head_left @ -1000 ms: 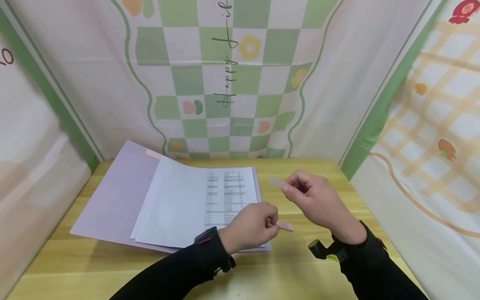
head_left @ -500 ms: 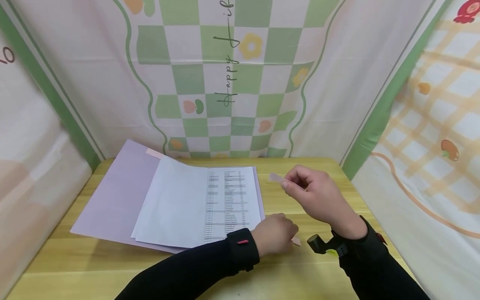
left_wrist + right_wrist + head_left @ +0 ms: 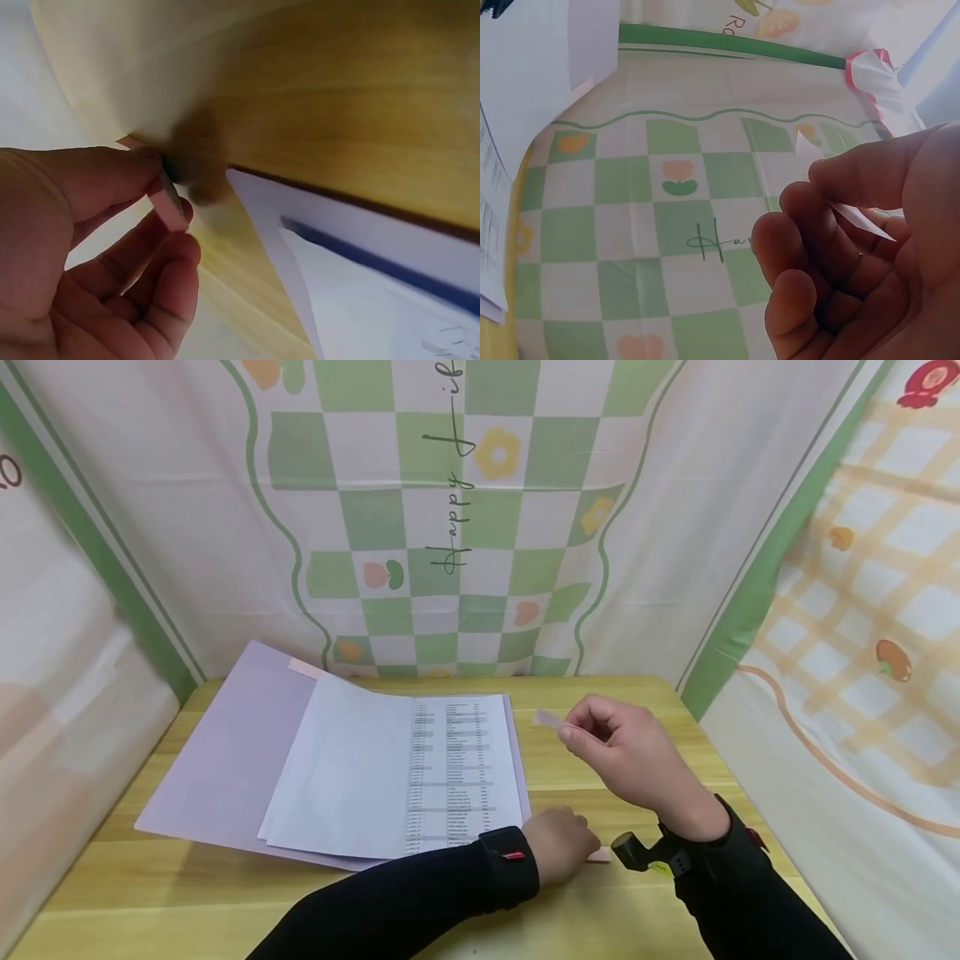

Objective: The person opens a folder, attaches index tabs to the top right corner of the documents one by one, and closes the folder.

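- From the head view we see the left hand [image 3: 561, 846] low over the tabletop [image 3: 592, 922], beside the near right corner of an open purple folder [image 3: 217, 760]; the end of a pink pad [image 3: 601, 856] shows past its fingers. The right hand [image 3: 633, 756], farther back, holds a pale strip [image 3: 549, 718] pointing towards the folder. Inside the folder we find a blank page [image 3: 341, 768] and a printed page [image 3: 457, 768].
- In the left wrist view, the grip is nearly closed, thumb and fingers pinching the pad; we cannot tell whether it touches the tabletop.
- In the right wrist view, thumb and forefinger pinch the strip, the other fingers curled, before a green-and-white checked cloth [image 3: 622, 232].
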### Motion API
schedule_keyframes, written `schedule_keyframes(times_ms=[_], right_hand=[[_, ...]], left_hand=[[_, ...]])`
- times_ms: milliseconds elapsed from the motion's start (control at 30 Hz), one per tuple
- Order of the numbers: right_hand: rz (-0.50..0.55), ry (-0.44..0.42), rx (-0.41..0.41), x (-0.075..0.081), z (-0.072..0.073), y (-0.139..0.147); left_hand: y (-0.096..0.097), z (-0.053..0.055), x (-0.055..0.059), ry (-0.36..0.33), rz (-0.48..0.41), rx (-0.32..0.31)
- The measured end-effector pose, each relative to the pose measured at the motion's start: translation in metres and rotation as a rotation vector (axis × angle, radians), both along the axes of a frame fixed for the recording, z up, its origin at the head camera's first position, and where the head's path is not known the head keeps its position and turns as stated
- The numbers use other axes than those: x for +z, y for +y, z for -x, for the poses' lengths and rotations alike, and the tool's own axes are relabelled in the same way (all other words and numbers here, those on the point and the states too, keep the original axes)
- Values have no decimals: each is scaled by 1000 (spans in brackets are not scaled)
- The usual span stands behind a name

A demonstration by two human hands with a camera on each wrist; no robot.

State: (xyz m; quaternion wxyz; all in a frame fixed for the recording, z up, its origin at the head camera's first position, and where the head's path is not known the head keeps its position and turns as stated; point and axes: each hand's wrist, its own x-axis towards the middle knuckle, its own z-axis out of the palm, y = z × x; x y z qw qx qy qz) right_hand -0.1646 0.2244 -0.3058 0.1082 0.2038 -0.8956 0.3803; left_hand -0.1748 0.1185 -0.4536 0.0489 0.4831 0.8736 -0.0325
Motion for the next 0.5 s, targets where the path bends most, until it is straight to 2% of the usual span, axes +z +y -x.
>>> schedule_keyframes(times_ms=[167,367,500], right_hand=[[3,-8,7,-1,1,1],[-9,4,2,-1,3,3],[-17,-7,-5,-2,7,4]], left_hand=[[4,1,2,-72,4,13],[7,-3,-3,-95,19,18],[8,-7,-8,-72,19,21]])
